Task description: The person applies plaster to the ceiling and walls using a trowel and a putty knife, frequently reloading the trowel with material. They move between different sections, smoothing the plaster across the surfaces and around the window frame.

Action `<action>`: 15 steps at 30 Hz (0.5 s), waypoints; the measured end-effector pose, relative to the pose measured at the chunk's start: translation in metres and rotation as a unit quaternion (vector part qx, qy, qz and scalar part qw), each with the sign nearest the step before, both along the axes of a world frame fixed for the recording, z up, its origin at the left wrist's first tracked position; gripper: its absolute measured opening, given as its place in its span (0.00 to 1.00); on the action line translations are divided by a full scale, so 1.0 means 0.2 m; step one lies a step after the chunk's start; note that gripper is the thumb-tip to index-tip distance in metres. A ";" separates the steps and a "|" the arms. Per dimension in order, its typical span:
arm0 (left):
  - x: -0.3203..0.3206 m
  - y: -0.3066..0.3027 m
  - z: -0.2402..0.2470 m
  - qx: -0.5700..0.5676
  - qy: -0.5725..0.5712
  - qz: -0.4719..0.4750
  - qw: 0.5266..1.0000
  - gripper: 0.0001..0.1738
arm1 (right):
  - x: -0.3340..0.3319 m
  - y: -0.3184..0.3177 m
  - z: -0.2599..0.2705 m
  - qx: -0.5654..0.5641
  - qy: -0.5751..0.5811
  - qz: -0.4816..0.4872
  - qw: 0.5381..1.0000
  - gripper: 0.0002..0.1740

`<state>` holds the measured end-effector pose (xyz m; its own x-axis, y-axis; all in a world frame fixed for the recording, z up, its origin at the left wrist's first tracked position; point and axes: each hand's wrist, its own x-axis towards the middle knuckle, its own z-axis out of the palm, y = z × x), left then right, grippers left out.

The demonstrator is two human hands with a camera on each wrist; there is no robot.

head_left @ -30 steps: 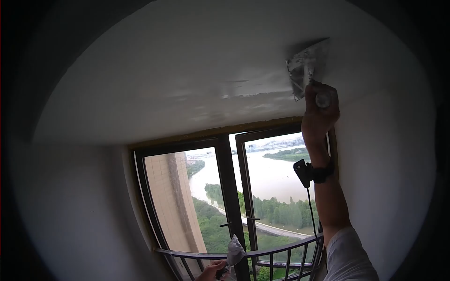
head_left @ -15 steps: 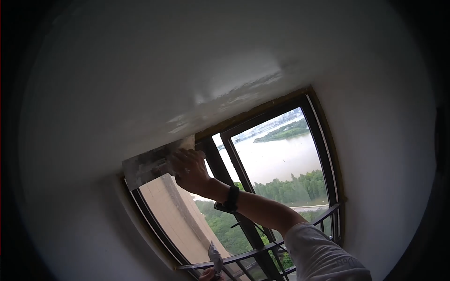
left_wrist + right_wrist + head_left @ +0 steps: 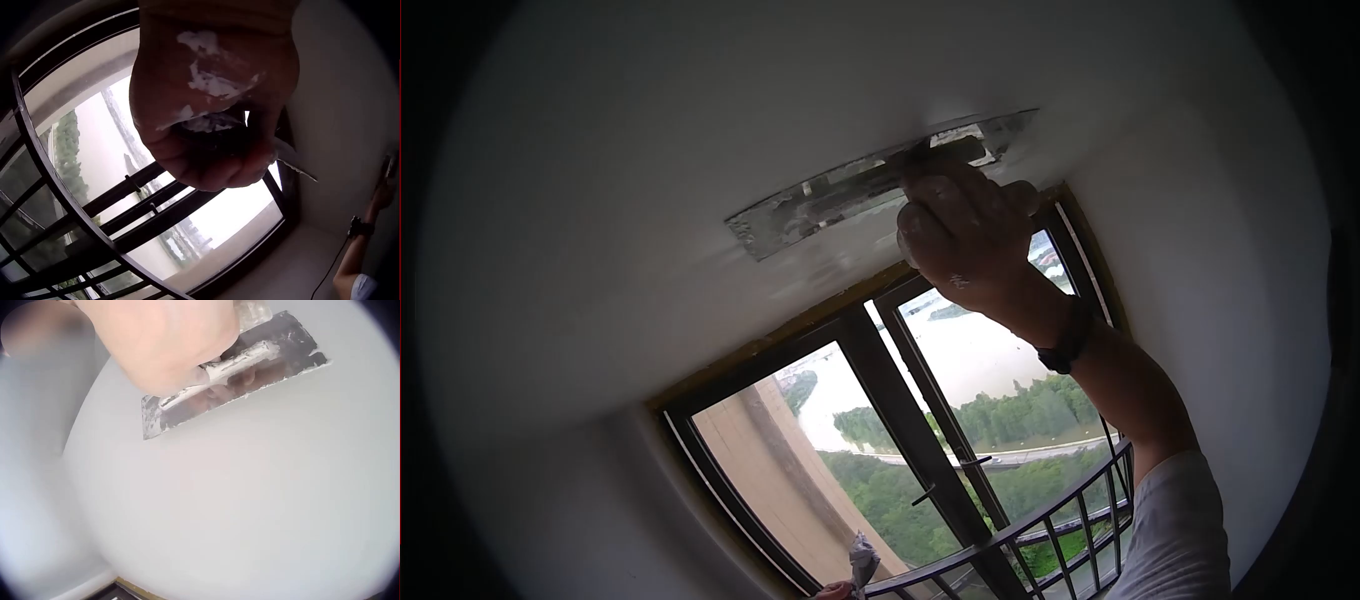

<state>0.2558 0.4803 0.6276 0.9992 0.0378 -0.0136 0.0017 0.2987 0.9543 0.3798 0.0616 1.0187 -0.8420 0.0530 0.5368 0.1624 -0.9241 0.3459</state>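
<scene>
My right hand [image 3: 965, 235] grips the handle of a plastering trowel [image 3: 785, 218] up at the white ceiling [image 3: 650, 170]. In the right wrist view the trowel's long steel blade [image 3: 294, 344] lies with one edge along the ceiling, and white plaster is crusted on its back. Low in the head view, my left hand [image 3: 835, 591] holds a putty knife [image 3: 862, 560] upright, its blade coated with pale plaster. The left wrist view shows the left hand's fingers [image 3: 231, 178] curled round the knife's dark handle, with white smears on the skin.
A dark-framed window [image 3: 855, 350] stands ahead, with a curved metal railing [image 3: 1040, 520] across its lower part. White side walls [image 3: 1190, 300] flank it. In the left wrist view a cable [image 3: 328, 269] hangs from the right wrist.
The right hand swept the trowel from the ceiling's right side to the left, above the window, then back toward the middle. The head view tilted. The left hand keeps its putty knife low.
</scene>
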 end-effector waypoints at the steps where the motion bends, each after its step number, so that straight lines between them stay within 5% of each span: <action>1: 0.09 0.05 0.05 0.026 -0.022 -0.042 0.999 0.15 | 0.07 0.09 -0.01 -0.008 0.013 -0.025 1.000 0.06; 5: 0.44 0.11 0.26 0.073 -0.053 -0.156 0.984 0.25 | 0.54 0.42 -0.11 -0.078 0.152 0.046 0.984 0.10; 6: 0.42 0.01 0.35 0.037 -0.084 -0.155 0.984 0.15 | 0.62 0.41 -0.15 -0.105 0.189 0.129 0.968 0.12; 9: 0.39 0.00 0.42 0.011 -0.094 -0.088 0.992 0.16 | 0.69 0.15 -0.30 -0.080 0.150 0.250 0.953 0.10; 11: 0.34 0.05 0.42 -0.002 -0.080 -0.049 0.996 0.16 | 0.76 -0.11 -0.31 -0.041 0.088 0.467 0.879 0.07; 14: 0.25 0.00 0.48 0.027 -0.063 0.010 0.998 0.16 | 0.84 -0.65 -0.22 0.081 0.017 0.768 0.636 0.08; 15: 0.24 -0.03 0.50 0.042 -0.070 0.021 0.996 0.16 | 0.85 -0.83 -0.18 0.131 0.008 0.783 0.608 0.09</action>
<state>0.3030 0.4749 0.7286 0.9886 0.0756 0.1301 -0.1436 0.2156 0.9659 0.5488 -0.1040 0.9831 0.2564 -0.8959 0.3628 0.9154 0.3456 0.2063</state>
